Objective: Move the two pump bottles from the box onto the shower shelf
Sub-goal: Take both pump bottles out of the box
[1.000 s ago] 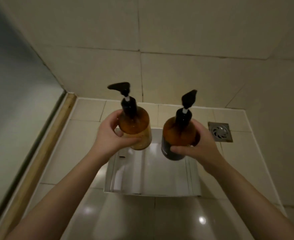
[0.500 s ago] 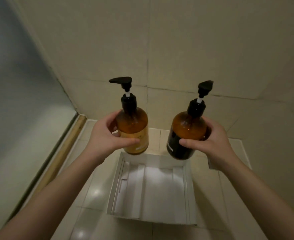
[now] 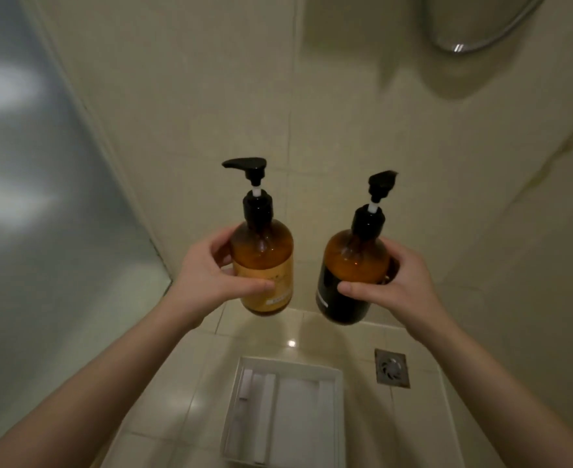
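Yellow-label pump bottle [image 3: 263, 265] hangs in your left hand [image 3: 207, 278] and dark-label pump bottle [image 3: 352, 278] in your right hand [image 3: 403, 282]. Both are at mid-frame, in the air and apart from each other. Each hand wraps the body of its bottle, with the thumb across the front and the fingers [image 3: 222, 243] curled behind, and nothing supports the base. That is the first risk: the bottles look smooth and heavy, so one could slide down through a one-handed hold if your grip eases. The right one leans its pump head toward the upper right, and leaning it further would load your thumb. With both hands full, you have nothing spare to catch a slip or to steady a bottle as you set it down.

Below them, at the bottom centre of the frame, the white box [image 3: 288, 362] lies open on the tiled floor [image 3: 177, 383], with the floor drain [image 3: 392, 368] just to its right. A dropped bottle would probably land on hard tile, not in the box.

Farthest away, in the upper right corner, a curved chrome rail [image 3: 474, 45] shows on the wall [image 3: 345, 113]. I judge it to be the shelf's edge, seen from beneath. Its top is hidden from you here, so reaching up blind could knock a pump head against the rail or leave a base half over the edge.
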{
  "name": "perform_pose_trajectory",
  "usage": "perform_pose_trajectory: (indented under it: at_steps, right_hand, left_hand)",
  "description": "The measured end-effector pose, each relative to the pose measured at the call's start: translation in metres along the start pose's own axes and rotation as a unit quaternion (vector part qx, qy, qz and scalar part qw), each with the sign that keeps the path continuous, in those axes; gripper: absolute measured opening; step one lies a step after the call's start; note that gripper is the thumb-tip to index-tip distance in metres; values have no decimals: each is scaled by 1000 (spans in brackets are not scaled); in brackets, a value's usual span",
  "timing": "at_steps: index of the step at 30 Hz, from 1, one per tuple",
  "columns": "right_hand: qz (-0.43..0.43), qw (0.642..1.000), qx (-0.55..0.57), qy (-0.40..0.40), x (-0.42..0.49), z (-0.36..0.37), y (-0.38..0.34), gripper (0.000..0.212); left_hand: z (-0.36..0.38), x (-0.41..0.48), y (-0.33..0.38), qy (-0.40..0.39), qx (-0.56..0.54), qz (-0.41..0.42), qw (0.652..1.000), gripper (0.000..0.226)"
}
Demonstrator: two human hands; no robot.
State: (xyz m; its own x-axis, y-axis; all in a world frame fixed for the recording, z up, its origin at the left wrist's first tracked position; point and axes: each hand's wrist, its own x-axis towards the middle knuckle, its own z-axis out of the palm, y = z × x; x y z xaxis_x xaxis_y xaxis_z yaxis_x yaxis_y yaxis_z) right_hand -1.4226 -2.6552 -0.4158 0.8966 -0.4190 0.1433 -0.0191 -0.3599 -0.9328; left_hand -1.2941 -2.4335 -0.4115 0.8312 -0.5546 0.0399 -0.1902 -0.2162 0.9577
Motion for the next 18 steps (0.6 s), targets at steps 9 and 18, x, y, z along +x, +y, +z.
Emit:
perform_pose_trajectory:
  at_steps: [9, 18]
  right_hand:
    - [-66, 998, -11, -2, 35, -87, -239, 58]
    - [-130, 991, -21, -1, 56, -174, -466, 55]
  left_hand:
    - [-79, 6, 245, -3, -7, 58, 998, 95]
    - [-142, 13, 461, -9, -24, 135, 991, 75]
